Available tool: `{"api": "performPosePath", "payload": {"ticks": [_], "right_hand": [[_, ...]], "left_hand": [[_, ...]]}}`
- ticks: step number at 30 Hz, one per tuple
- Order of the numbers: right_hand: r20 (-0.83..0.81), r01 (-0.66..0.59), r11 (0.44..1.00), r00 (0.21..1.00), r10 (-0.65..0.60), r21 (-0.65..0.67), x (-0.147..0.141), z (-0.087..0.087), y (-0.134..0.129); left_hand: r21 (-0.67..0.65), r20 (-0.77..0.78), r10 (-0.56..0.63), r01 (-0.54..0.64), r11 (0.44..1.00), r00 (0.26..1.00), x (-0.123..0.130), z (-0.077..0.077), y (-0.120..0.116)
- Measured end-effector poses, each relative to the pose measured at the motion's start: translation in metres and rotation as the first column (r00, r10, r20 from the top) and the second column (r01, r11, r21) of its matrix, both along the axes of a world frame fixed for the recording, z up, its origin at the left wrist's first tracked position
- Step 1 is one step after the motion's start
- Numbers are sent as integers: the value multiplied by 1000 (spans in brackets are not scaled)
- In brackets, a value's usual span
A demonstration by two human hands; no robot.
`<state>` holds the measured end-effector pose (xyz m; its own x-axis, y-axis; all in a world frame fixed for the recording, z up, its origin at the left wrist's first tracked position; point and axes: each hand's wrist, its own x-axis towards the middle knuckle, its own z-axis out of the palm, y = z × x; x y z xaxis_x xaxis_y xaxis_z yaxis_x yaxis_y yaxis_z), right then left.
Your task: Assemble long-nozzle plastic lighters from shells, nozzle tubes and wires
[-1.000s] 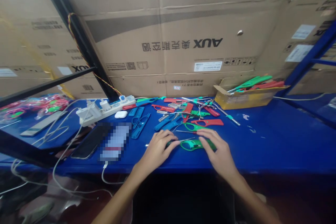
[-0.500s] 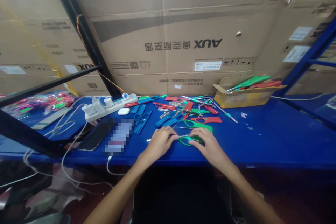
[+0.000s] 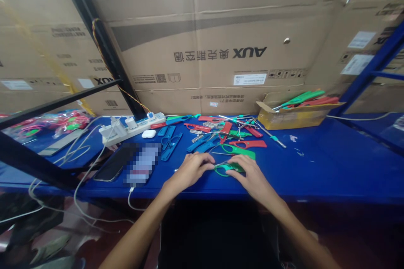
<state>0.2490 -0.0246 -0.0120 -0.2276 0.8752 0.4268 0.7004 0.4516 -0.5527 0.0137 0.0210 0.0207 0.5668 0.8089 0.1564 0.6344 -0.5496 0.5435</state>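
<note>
Near the front edge of the blue table, my right hand (image 3: pixel 249 170) is closed around a green lighter-like casing (image 3: pixel 223 170). My left hand (image 3: pixel 194 169) is pinched at the casing's left end, on a thin wire or rod whose details are too small to make out. Just behind my hands lies another green casing (image 3: pixel 243 151). Beyond it is a pile of red casings (image 3: pixel 249 143), blue casings (image 3: pixel 195 143), metal tubes and small metal parts.
A cardboard box (image 3: pixel 293 118) of green and red pieces stands at the back right. On the left are a white power strip (image 3: pixel 139 127), two phones (image 3: pixel 115 163), an earbud case (image 3: pixel 149 134), cables and a black shelf post (image 3: pixel 104 46).
My left hand has shifted very slightly, its fingers still at the green casing's end. My right hand has stayed nearly in place around the casing.
</note>
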Motion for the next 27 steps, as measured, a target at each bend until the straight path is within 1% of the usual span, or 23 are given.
{"api": "performPosePath", "payload": {"ticks": [5, 7, 9, 11, 13, 15, 17, 23, 27], "right_hand": [[5, -8, 1000, 1000, 8, 7, -1, 0, -1], [6, -14, 1000, 1000, 14, 5, -2, 1, -2], [4, -24, 1000, 1000, 24, -5, -2, 2, -2], [2, -34, 999, 999, 34, -18, -2, 3, -2], [2, -35, 999, 999, 35, -31, -1, 4, -2], [-1, -36, 998, 999, 36, -45, -1, 5, -2], [-6, -40, 998, 999, 40, -57, 0, 5, -2], [-14, -39, 998, 999, 39, -51, 0, 4, -2], [-12, -40, 998, 999, 40, -49, 0, 5, -3]], "left_hand": [[101, -5, -42, 42, 994, 999, -1, -5, -4], [178, -19, -73, 75, 981, 997, -2, -8, -6], [284, -48, -105, 115, 952, 993, -3, -11, -8], [380, -110, -135, 167, 910, 985, -6, -12, -9], [430, -187, -156, 224, 875, 970, -8, -12, -10], [456, -249, -166, 267, 849, 954, -9, -12, -10], [464, -273, -168, 283, 840, 947, -10, -12, -9], [445, -290, -190, 308, 841, 938, -11, -11, -9], [415, -291, -192, 304, 857, 937, -11, -9, -11]]}}
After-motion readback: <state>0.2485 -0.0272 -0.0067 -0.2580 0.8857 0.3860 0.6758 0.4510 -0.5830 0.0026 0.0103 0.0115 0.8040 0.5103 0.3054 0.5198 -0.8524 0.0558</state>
